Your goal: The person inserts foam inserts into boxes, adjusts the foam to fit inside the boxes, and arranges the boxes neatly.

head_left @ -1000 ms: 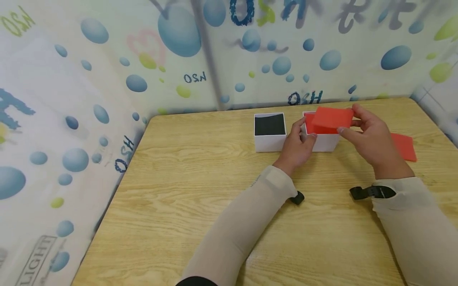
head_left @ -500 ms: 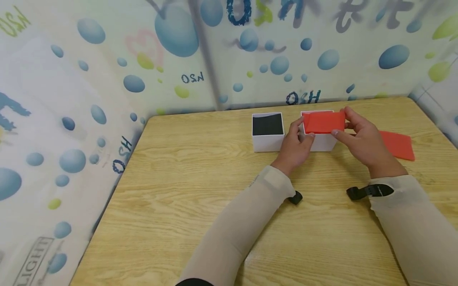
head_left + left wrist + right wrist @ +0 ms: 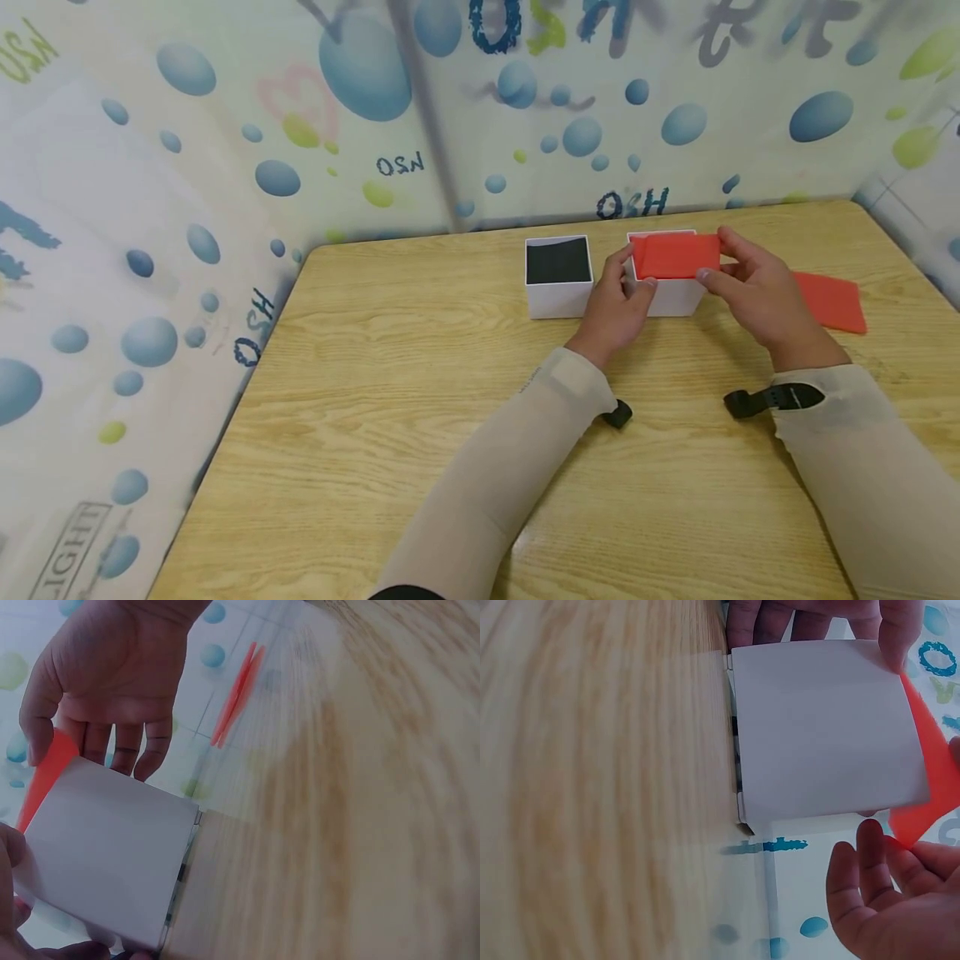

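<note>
Seen from the head camera, the person stands at a wooden table (image 3: 420, 417) with two small white boxes near the far edge. The left hand (image 3: 618, 304) is curled against the left side of the right-hand white box (image 3: 670, 296), the thumb on its front corner, so it seems to steady the box and keep it from sliding. The right hand (image 3: 753, 287) pinches a red card (image 3: 677, 255) by its right edge between thumb and fingers and holds it flat, just over the open top of that box, lined up with the rim; probably this grip at the edge leaves the middle of the card free to go down into the box. The other white box (image 3: 558, 287), with a black inside, stands just beside on the left, not touched. A second red card (image 3: 828, 302) lies flat on the table behind the right hand, apart from the boxes

From the left wrist camera, the white box (image 3: 112, 855) shows one plain side, and the red card (image 3: 45, 776) comes out as a thin corner at its upper left. The right hand (image 3: 112, 671) is above it with fingers pointing down toward the box. The second red card (image 3: 236, 694) appears only as a thin red line further away

From the right wrist camera, the box (image 3: 825, 727) fills the middle, the left hand (image 3: 817, 619) grips it at the top, and the red card (image 3: 926, 787) sticks out past the box side, its corner touching the fingertips (image 3: 870, 844) of the right hand
</note>
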`<state>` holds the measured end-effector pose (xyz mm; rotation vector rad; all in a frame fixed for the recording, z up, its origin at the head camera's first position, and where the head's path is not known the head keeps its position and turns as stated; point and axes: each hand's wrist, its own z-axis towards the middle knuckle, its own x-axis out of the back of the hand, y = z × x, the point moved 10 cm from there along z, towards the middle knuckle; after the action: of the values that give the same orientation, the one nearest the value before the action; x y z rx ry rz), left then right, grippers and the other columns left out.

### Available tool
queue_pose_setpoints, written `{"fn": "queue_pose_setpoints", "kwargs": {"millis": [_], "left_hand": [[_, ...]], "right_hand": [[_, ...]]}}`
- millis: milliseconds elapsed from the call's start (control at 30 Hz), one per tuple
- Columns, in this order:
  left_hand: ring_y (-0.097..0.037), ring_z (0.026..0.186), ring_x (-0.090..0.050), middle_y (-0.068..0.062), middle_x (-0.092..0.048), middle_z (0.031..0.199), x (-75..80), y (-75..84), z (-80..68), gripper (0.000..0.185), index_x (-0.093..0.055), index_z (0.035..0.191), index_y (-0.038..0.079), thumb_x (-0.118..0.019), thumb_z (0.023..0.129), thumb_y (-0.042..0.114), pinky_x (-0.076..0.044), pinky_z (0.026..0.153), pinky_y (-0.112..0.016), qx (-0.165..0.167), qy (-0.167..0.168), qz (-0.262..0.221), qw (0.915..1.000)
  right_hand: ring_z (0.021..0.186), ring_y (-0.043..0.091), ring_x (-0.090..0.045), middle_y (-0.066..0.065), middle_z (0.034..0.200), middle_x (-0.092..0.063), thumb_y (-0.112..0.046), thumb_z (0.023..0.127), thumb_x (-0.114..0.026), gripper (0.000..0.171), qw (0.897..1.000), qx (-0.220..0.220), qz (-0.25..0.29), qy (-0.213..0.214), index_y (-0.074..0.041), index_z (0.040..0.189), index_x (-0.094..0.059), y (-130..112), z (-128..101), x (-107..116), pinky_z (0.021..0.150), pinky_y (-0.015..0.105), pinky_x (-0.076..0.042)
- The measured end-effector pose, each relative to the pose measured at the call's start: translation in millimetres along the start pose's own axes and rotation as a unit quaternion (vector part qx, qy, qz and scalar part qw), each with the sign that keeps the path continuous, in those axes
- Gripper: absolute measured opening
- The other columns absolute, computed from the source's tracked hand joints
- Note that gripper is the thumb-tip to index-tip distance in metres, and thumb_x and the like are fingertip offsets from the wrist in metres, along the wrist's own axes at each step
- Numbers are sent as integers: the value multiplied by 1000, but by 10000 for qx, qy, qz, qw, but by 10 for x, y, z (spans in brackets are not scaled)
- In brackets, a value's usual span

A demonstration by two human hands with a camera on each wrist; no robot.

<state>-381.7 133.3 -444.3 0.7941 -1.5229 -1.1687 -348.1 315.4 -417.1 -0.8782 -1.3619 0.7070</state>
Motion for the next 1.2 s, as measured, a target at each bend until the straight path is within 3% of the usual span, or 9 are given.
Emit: {"fn": "queue_pose_setpoints", "kwargs": {"millis": [167,233,633,867,1200], "left_hand": [[-13,125,-54,2,-49,159,-4,0,2,60,-31,162,41,-56,107,42,-48,114,-40,-5,-13,-31,10000],[-13,126,-54,3,-49,159,-4,2,2,60,-32,162,42,-56,107,42,-48,114,-40,-6,-12,-34,10000],[-13,126,-54,1,-48,160,-9,8,-7,59,-31,162,41,-55,108,41,-48,113,-38,11,-53,-24,10000],[-15,128,-54,1,-47,160,-10,2,-5,60,-31,162,42,-56,108,42,-48,114,-40,41,-30,-22,10000],[-12,122,-54,1,-51,156,-5,16,-19,60,-30,163,40,-55,108,42,-49,112,-37,-63,-26,47,10000]], "right_hand": [[132,27,-54,8,174,-28,-47,107,-56,78,9997,-178,10,-174,-33,169,-11,40,27,-43,103,34,-55],[132,26,-54,7,174,-27,-46,107,-56,78,9996,-169,51,-216,-34,169,-10,35,35,-58,103,35,-54],[122,11,-53,7,176,-22,-39,108,-57,77,9993,11,260,-280,-34,168,-9,-2,18,-72,85,8,-52],[119,5,-52,7,176,-20,-35,109,-57,77,9987,88,384,-314,-33,168,-9,0,20,-87,84,7,-52],[129,15,-50,0,177,-18,-39,110,-53,71,9987,186,259,-403,-39,166,-10,-58,-14,-91,84,6,-50]]}}
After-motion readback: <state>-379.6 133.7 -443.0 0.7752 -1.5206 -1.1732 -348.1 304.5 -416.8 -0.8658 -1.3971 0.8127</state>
